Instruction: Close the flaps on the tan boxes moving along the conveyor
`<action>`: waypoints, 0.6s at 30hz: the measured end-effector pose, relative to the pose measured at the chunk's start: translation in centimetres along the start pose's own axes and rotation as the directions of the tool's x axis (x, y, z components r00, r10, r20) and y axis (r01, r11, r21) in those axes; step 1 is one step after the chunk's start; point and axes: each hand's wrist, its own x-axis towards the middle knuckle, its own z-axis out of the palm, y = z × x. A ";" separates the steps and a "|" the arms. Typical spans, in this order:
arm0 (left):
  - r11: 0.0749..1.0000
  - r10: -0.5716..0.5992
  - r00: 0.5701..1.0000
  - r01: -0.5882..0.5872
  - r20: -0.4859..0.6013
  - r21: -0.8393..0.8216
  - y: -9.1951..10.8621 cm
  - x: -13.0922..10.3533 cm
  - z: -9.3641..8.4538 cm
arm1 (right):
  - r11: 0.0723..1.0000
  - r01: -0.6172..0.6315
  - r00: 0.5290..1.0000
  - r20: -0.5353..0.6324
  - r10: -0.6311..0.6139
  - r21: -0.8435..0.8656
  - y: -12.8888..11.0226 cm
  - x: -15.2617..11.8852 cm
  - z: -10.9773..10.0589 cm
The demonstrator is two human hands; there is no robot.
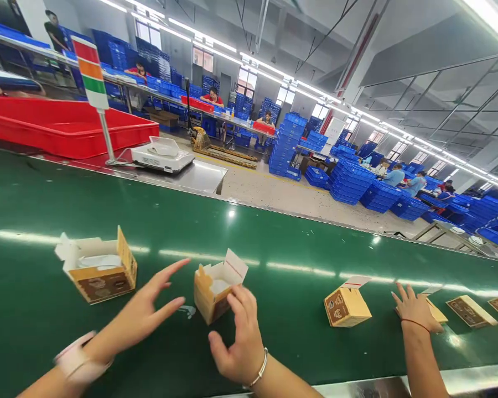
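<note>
A single camera, worn on the person's head, looks forward and down across the green conveyor belt from its near edge. It sits close to the person's own left hand and right hand (both low in the frame). The view is tilted and reaches far across the factory hall to stacked blue crates.

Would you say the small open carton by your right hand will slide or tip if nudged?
The small open carton looks like thin cardboard, so probably light. On the smooth green belt it would likely slide. Its raised flap and tilted stance suggest it tips easily; the right hand touches it.
</note>
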 end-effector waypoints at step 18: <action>0.768 -0.324 0.944 0.305 0.069 -0.563 7.9 6.7 9.3 | 0.461 -0.594 0.538 -0.100 0.837 0.660 5.2 1.9 -1.1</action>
